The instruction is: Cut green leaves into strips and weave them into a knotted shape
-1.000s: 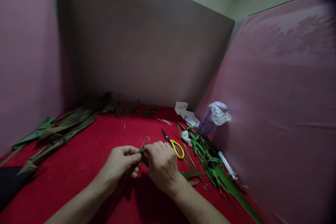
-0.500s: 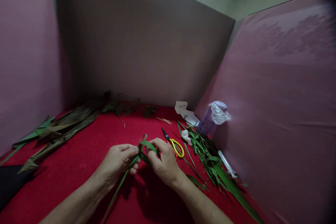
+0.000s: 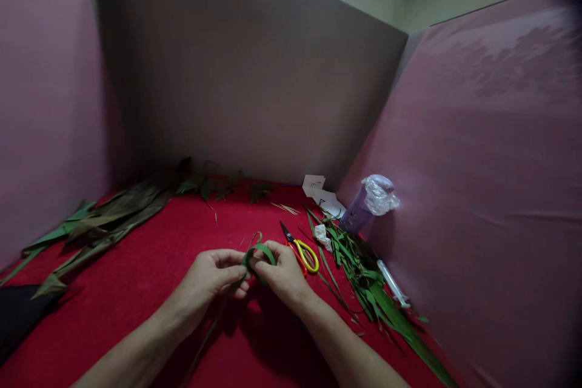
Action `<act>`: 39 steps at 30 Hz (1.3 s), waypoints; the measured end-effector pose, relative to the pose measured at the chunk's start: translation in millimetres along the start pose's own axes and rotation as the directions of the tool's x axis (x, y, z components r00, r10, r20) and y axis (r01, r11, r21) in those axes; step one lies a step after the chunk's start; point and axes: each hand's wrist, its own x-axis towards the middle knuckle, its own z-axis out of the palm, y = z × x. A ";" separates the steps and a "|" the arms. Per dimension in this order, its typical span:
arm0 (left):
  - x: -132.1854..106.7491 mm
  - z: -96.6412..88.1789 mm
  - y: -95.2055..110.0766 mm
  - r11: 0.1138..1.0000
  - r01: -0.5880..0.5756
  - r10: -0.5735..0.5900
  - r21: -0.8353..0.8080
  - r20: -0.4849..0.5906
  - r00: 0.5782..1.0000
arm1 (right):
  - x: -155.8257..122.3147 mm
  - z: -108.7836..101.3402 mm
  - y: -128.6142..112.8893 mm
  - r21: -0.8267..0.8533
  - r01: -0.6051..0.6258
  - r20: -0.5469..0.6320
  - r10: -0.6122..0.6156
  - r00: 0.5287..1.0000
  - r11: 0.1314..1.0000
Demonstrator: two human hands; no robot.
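Observation:
My left hand (image 3: 211, 282) and my right hand (image 3: 282, 274) meet over the red cloth (image 3: 136, 267), both pinched on one long green leaf strip (image 3: 259, 250). The strip curls into a small loop between my fingertips. Its loose tail runs down and left under my left wrist toward the near edge. Yellow-handled scissors (image 3: 302, 251) lie just right of my right hand, blades pointing away from me.
A heap of cut green leaf strips (image 3: 368, 285) lies along the right wall, with a white pen-like tube (image 3: 391, 284), a purple cup wrapped in plastic (image 3: 366, 203) and white paper scraps (image 3: 321, 193). Dried brownish leaves (image 3: 104, 224) spread at the left back. Pink and grey panels close in three sides.
My right hand has turned and slid slightly right. The leaf strip, first a thin bend, now forms a wider flat loop between my fingertips. Both hands stay near the same spot.

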 end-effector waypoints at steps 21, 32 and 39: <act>0.2 1.7 3.6 0.988 -0.073 0.089 0.135 -0.112 0.990 | -7.8 0.2 -8.0 -0.088 0.064 0.037 -0.061 0.997 0.994; 2.8 1.4 4.9 0.994 -0.038 0.067 0.104 -0.299 0.952 | -14.4 -13.9 -15.3 -0.847 0.477 0.205 -0.683 0.701 0.236; 2.6 1.4 7.0 0.992 -0.022 0.062 0.124 -0.333 0.941 | -13.0 -16.8 -15.9 -0.869 0.456 0.233 -0.656 0.718 0.190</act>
